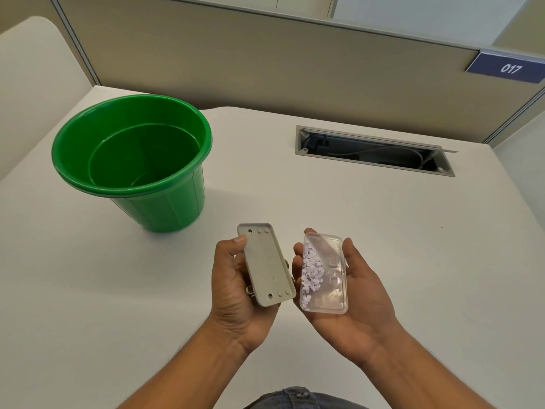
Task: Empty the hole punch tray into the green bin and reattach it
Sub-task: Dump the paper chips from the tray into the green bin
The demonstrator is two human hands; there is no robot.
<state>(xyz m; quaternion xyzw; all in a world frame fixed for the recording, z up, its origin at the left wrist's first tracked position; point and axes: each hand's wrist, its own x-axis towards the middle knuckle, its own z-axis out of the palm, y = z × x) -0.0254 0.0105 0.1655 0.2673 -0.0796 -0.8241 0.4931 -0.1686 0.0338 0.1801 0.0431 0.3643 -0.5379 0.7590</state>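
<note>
My left hand (236, 290) grips the grey hole punch (267, 265), turned so its flat underside with two holes faces up. Beside it, my right hand (351, 293) holds the clear plastic tray (331, 278) flat in the palm, detached from the punch. A heap of pale round paper dots (312, 270) lies along the tray's left side. Both hands hover above the white desk (354, 208). The green bin (132, 157) stands upright to the upper left, its mouth open and nothing visible inside.
A grey cable slot (374, 150) with its lid open is set into the desk at the back right. A beige partition with a blue "017" sign (507, 67) runs behind. My dark clothing shows at the bottom edge.
</note>
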